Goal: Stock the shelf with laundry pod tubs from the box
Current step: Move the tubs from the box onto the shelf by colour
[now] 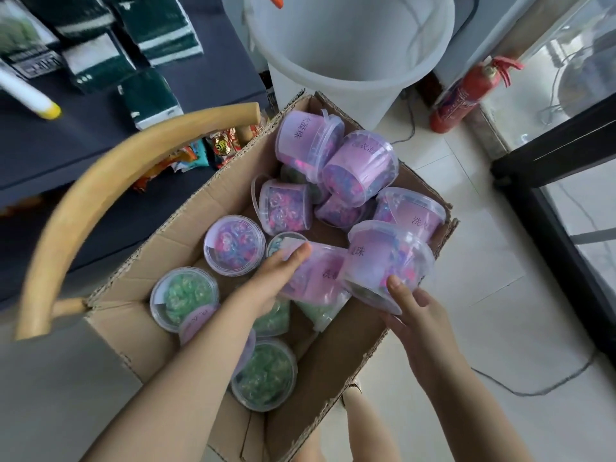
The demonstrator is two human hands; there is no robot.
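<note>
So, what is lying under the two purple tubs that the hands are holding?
Under the purple tubs in the left hand and right hand, green tubs show on the cardboard box floor. How many lie there is hidden.

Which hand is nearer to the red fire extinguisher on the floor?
The right hand. It is at the box's right edge, below the fire extinguisher; the left hand is farther left, inside the box.

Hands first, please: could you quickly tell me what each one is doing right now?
Left hand: closed around a purple-labelled tub lying on its side in the box.
Right hand: gripping the rim of another purple tub.
</note>
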